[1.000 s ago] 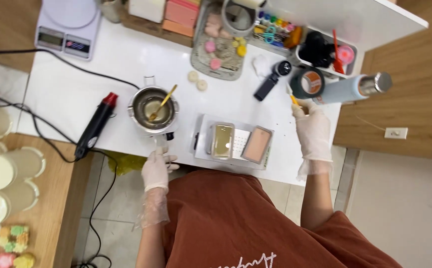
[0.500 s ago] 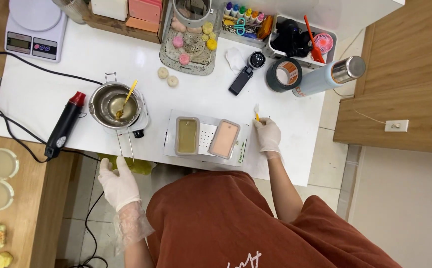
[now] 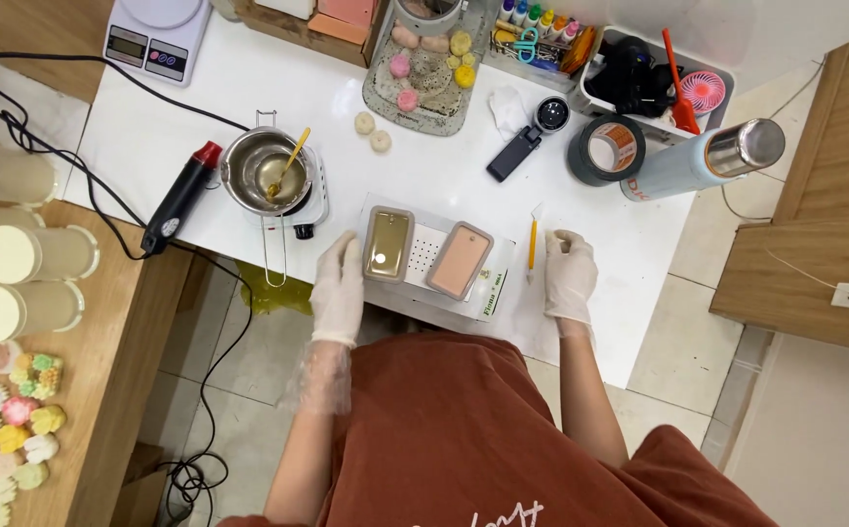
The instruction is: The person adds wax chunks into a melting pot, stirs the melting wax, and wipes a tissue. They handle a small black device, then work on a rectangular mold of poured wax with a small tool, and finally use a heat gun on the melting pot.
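An olive-filled rectangular mould (image 3: 387, 245) lies flat on a white tray (image 3: 426, 256) beside a peach-filled mould (image 3: 460, 261); a thin yellow-handled tool (image 3: 533, 244) lies on the table just right.

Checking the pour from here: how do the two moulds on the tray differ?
The left mould holds an olive-gold, glossy fill; the right mould holds a matte peach-pink one. The left mould sits square to the tray, while the right mould is tilted. The left hand rests against the left mould; the right mould is untouched, with the right hand apart on the table. Both are small rounded rectangles, side by side.
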